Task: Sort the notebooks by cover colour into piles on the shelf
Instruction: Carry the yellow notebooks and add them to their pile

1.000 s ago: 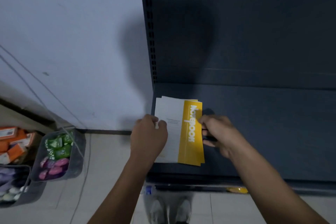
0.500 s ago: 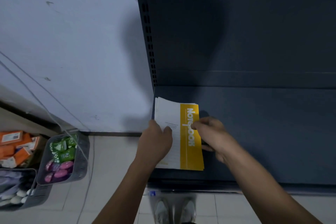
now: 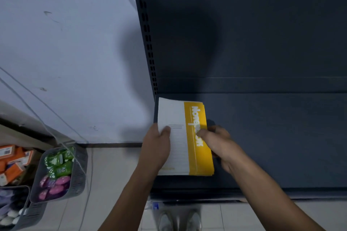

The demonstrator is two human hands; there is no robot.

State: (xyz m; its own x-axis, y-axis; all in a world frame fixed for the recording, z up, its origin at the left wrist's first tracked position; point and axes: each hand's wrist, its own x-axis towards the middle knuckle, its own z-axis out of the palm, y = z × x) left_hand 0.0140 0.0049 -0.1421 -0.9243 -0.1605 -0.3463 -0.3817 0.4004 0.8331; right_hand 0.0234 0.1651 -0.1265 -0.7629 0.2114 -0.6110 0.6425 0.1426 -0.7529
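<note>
A stack of notebooks (image 3: 185,137) with white-and-yellow covers lies at the left end of the dark shelf (image 3: 272,137). The top cover has a yellow band with white "Notebook" lettering. My left hand (image 3: 156,145) grips the stack's left edge, thumb on the white part. My right hand (image 3: 216,141) holds the right edge, thumb pressed on the yellow band, fingers tucked under the side. The notebooks below the top one show only their edges.
The shelf's slotted upright (image 3: 148,43) rises at the left, beside a pale wall (image 3: 65,52). On the floor at the left stand a grey basket (image 3: 78,174) of green and pink packets and orange boxes (image 3: 11,161). The shelf's front edge (image 3: 244,193) runs below the stack.
The splayed notebooks have been squared into one even stack. Both hands stay on its sides, with the right thumb now on the yellow band.
</note>
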